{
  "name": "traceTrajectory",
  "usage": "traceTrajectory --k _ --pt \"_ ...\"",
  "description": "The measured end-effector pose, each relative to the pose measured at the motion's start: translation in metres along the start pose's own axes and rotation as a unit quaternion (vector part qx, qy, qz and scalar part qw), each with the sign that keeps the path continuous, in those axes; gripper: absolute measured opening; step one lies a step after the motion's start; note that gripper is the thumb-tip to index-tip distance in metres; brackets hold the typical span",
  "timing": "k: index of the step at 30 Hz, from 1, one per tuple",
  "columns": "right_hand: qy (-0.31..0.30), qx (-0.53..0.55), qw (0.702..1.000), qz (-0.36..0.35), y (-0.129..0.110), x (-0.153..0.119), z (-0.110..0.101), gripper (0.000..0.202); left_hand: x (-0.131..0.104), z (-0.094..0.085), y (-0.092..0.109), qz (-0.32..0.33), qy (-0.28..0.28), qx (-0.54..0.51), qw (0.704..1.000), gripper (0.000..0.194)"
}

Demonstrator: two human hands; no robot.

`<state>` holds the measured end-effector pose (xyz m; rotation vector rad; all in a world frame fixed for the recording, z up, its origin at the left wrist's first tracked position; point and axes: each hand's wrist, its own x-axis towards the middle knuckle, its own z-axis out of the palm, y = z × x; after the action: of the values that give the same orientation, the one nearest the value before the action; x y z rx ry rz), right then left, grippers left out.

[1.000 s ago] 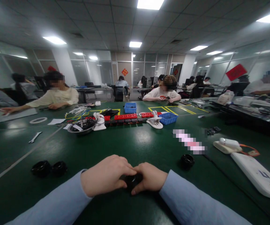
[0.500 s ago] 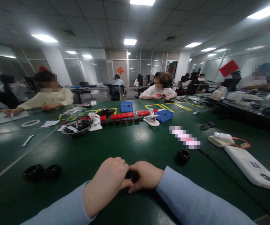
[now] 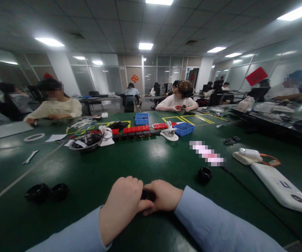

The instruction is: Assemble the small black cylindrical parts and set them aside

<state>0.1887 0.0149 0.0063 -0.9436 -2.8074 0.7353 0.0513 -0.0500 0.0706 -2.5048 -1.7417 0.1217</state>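
Note:
Both hands are closed around a small black round part (image 3: 147, 195) at the front middle of the table. My left hand (image 3: 125, 196) grips its left side, thumb along the near side. My right hand (image 3: 164, 195) wraps its right side, with the fingertips partly hidden. Most of the part is covered by my fingers, so its exact kind does not show. A glossy black ring-shaped part (image 3: 205, 175) stands on the table beyond my right forearm. Two more black round parts, a larger one (image 3: 37, 193) and a smaller one (image 3: 59, 191), sit side by side at the left.
On the green table (image 3: 140, 164) lie a wrench (image 3: 30, 157), a metal bowl of cables (image 3: 84, 148), a white clamp (image 3: 169, 133) and blue bins (image 3: 184, 130). At the right are a white power-bank-like device (image 3: 282, 185) and a black cable (image 3: 258, 199). Co-workers sit across the table.
My left hand and forearm have shifted slightly right and turned around the black part. My right hand stays nearly still. The co-worker at the left has drawn a hand back.

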Motion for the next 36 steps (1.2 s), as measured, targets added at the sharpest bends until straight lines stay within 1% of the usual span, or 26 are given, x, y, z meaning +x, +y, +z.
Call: traceTrajectory --k 3,5,7,10,13,16,22,26,28,30,33,36 --pt "-0.010 0.026 1.000 0.002 0.000 -0.001 -0.002 0.042 0.000 -0.002 -0.005 0.012 0.001 -0.015 1.000 0.045" --pt "-0.011 0.043 0.999 0.002 -0.001 -0.001 -0.003 0.041 0.000 -0.005 -0.012 0.034 0.000 -0.026 0.999 0.047" --pt "-0.010 0.058 0.998 0.002 -0.001 -0.002 -0.004 0.039 0.000 -0.008 -0.019 0.078 0.010 -0.055 0.995 0.046" --pt "-0.015 0.063 0.998 0.003 -0.002 -0.002 -0.005 0.040 0.000 -0.013 -0.030 0.161 0.014 -0.124 0.979 0.038" --pt "-0.008 0.058 0.998 -0.015 -0.001 -0.003 -0.005 0.048 0.000 -0.015 -0.035 0.210 -0.016 -0.161 0.964 0.038" --pt "-0.010 0.056 0.998 -0.016 -0.001 -0.003 -0.006 0.048 0.001 -0.014 -0.038 0.226 -0.043 -0.169 0.958 0.041" --pt "-0.014 0.061 0.998 -0.010 -0.002 -0.002 -0.005 0.045 0.000 -0.011 -0.039 0.226 -0.047 -0.162 0.959 0.042" --pt "-0.014 0.052 0.999 -0.011 -0.002 -0.002 -0.004 0.046 0.000 -0.010 -0.037 0.221 -0.049 -0.145 0.963 0.035" --pt "-0.015 0.049 0.999 -0.008 -0.003 -0.002 -0.005 0.045 0.000 -0.011 -0.034 0.208 -0.049 -0.127 0.969 0.032" --pt "-0.016 0.050 0.999 0.000 -0.005 -0.003 -0.006 0.044 0.001 -0.013 -0.029 0.184 -0.055 -0.107 0.976 0.030" --pt "-0.013 0.063 0.998 0.000 -0.007 -0.003 -0.006 0.044 0.002 -0.014 -0.020 0.127 -0.069 -0.076 0.987 0.027" --pt "-0.001 0.055 0.998 0.006 -0.006 -0.002 -0.004 0.048 0.002 -0.011 -0.010 0.060 -0.058 -0.053 0.995 0.029"
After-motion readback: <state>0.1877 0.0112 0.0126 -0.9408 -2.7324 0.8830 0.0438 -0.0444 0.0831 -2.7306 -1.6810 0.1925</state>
